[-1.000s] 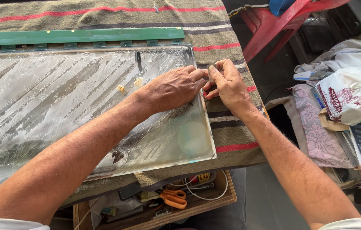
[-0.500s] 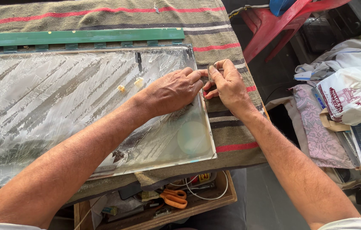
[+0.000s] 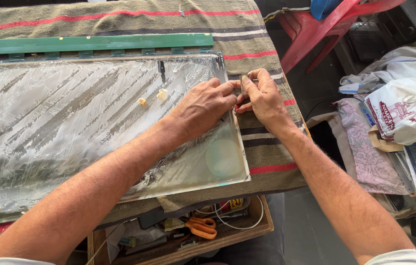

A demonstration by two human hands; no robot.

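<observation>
Both hands meet at the right edge of the glossy display panel [image 3: 70,122] on the striped blanket [image 3: 267,34]. The left hand [image 3: 205,105] and right hand [image 3: 263,95] pinch that edge; blanket lies open beyond it.

Large flat glass panel [image 3: 95,127], rectangular, lying face-up on a striped blanket, long side running left to right. Surface covered in a wrinkled, streaky clear film (two small yellowish bits stuck near the upper middle), with a pale round glare patch near the right lower corner. Right edge sits under the fingertips of both hands; lower right corner overhangs the blanket's front fold.
</observation>
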